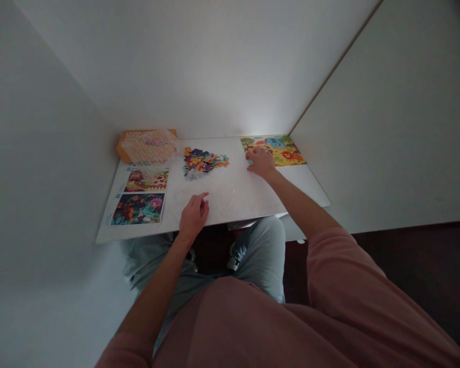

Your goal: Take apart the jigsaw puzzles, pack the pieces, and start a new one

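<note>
My right hand is over the left part of a colourful jigsaw picture of cartoon animals at the far right of the table. Its fingers are closed around a small pale green jigsaw piece, mostly covered by the fingertips. Near the table's front edge lies my left hand, with the index finger stretched out and nothing in it. Beyond it is a heap of mixed jigsaw pieces, mainly orange and dark blue, with a bit of crumpled clear plastic at its near side.
An orange box stands at the back left, partly under clear bubble wrap. In front of it lies a sheet with two printed pictures. The white table meets a wall at the back and a panel on the right.
</note>
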Demonstrator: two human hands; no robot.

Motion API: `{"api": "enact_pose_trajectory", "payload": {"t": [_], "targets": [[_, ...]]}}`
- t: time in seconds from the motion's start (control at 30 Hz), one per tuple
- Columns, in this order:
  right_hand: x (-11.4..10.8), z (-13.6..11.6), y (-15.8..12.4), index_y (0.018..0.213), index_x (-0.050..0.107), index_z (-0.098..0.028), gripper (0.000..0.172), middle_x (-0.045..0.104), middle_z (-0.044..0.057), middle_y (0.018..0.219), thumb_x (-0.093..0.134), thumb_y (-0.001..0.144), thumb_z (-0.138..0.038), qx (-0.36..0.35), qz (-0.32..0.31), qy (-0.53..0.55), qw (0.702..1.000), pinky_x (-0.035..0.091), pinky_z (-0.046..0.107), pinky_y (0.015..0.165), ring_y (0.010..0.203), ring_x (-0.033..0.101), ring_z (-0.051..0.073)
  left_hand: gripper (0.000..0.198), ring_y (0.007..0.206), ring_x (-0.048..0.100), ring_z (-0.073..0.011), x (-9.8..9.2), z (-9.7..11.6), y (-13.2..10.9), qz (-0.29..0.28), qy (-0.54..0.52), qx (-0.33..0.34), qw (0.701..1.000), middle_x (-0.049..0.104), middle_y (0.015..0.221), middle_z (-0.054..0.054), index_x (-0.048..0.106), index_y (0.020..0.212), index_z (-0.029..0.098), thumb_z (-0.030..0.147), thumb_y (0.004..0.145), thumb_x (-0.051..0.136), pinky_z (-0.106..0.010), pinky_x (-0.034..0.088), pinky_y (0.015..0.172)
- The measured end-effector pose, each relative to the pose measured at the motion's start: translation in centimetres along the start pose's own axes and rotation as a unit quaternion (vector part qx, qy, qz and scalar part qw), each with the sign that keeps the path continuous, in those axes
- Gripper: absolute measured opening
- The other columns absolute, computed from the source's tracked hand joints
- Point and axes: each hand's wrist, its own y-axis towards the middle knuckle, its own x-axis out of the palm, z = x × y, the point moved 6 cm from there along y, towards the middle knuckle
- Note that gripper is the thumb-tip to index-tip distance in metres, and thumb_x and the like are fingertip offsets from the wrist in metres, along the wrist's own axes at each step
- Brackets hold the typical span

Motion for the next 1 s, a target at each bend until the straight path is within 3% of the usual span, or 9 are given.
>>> {"api": "enact_pose_trajectory", "payload": {"t": [0.13,0.23,0.4,0.67,0.83,1.0], "targets": [[-0.5,-0.7,0.0,0.079,0.06,-0.018,0.003,0.05,0.01,0.117,0.058,0.078,-0.015,-0.026,-0.019,0.01,0.999,0.017,0.049,0.095,0.113,0.028,0.029,0.034,0.078,0.054,-0.0205,0.1,-0.2,0.0,0.003,-0.006,0.003,1.0,0.054,0.089,-0.007,0.047,0.121,0.027,0.026,0.088,0.04,-0.037,0.047,0.076],[-1.1,-0.5,-0.1,0.071,0.057,-0.016,0.008,0.05,0.013,0.116,0.057,0.079,-0.016,0.001,-0.016,0.021,1.0,0.015,0.051,0.095,0.113,0.029,0.03,0.034,0.077,0.053,-0.0207,0.1,-0.4,0.1,0.011,-0.013,0.005,1.0,0.054,0.088,-0.007,0.048,0.12,0.027,0.026,0.087,0.041,-0.037,0.046,0.075],[-1.5,0.4,-0.6,0.084,0.058,-0.018,0.011,0.05,0.013,0.116,0.063,0.075,-0.017,0.046,-0.001,0.026,0.999,0.02,0.05,0.094,0.109,0.032,0.029,0.033,0.076,0.053,-0.0215,0.2,-0.6,0.1,0.018,-0.019,0.013,1.0,0.054,0.086,-0.007,0.048,0.12,0.028,0.026,0.087,0.043,-0.038,0.046,0.074],[0.0,3.7,-1.0,0.106,0.059,-0.022,0.026,0.048,0.011,0.123,0.043,0.087,-0.014,0.098,0.014,0.06,0.993,0.034,0.044,0.083,0.097,0.043,0.023,0.033,0.077,0.054,-0.0221,0.0,-0.3,0.1,0.016,-0.025,0.02,0.999,0.054,0.086,-0.006,0.047,0.119,0.028,0.025,0.087,0.043,-0.039,0.046,0.075],[1.0,4.5,-0.2,0.112,0.058,-0.018,0.033,0.052,0.009,0.122,0.045,0.083,-0.01,0.093,0.007,0.092,0.991,0.034,0.037,0.091,0.103,0.045,0.021,0.031,0.076,0.054,-0.0216,-0.1,-0.2,0.1,0.018,-0.022,0.01,1.0,0.054,0.086,-0.006,0.049,0.117,0.028,0.026,0.087,0.042,-0.039,0.047,0.074],[0.3,4.5,-0.7,0.123,0.051,-0.017,0.042,0.048,0.007,0.13,0.045,0.082,-0.011,0.091,0.03,0.108,0.99,0.032,0.036,0.098,0.112,0.042,0.021,0.03,0.076,0.054,-0.0206,-0.2,-0.3,0.1,0.019,-0.021,0.002,1.0,0.053,0.086,-0.006,0.047,0.117,0.027,0.027,0.088,0.041,-0.038,0.047,0.076]]}}
